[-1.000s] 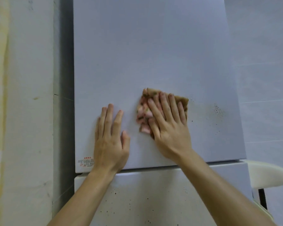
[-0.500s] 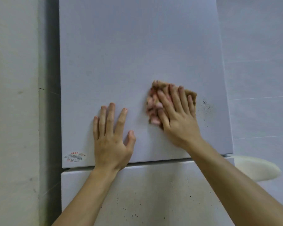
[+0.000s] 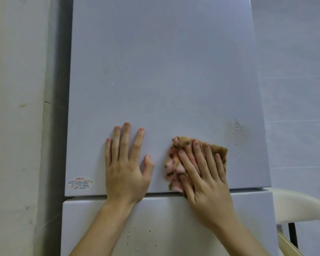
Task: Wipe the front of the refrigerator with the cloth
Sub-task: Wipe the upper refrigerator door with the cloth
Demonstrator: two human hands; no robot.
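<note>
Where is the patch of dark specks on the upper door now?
The patch of dark specks lies near the upper door's right edge, just up and right of the cloth under the right hand.

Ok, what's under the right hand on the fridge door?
A bunched pink and brown cloth lies under the right hand, pressed flat to the upper door. Whatever dirt sits beneath the cloth is covered.
</note>
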